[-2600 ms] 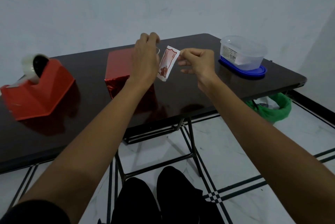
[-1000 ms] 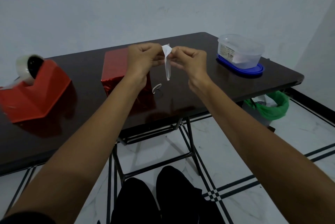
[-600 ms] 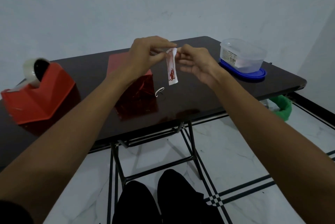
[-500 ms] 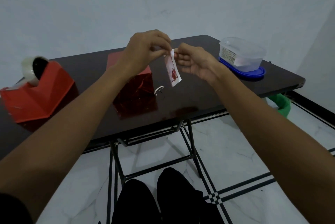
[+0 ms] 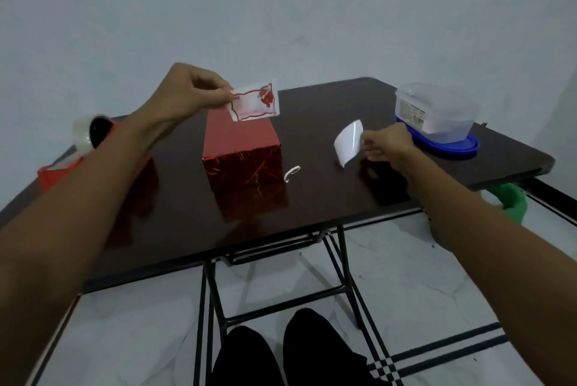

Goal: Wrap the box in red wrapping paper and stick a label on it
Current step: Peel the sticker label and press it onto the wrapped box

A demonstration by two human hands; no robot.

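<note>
The box (image 5: 242, 153), wrapped in shiny red paper, stands on the dark table (image 5: 327, 198) near its middle. Just above the box's far top edge my left hand (image 5: 190, 93) pinches the white label (image 5: 256, 101) with its red border and red picture by one end. To the right, my right hand (image 5: 385, 143) pinches a curved white backing sheet (image 5: 348, 143) low over the table.
A red tape dispenser (image 5: 90, 139) with a tape roll stands at the table's left end, partly behind my left arm. A clear plastic tub (image 5: 435, 114) on a blue lid sits far right. A small curled white strip (image 5: 292, 173) lies beside the box. A green bin (image 5: 512, 201) stands under the table's right edge.
The label and its backing have come apart. My left hand carried the label over the box and my right hand drew the white backing away to the right and down.
</note>
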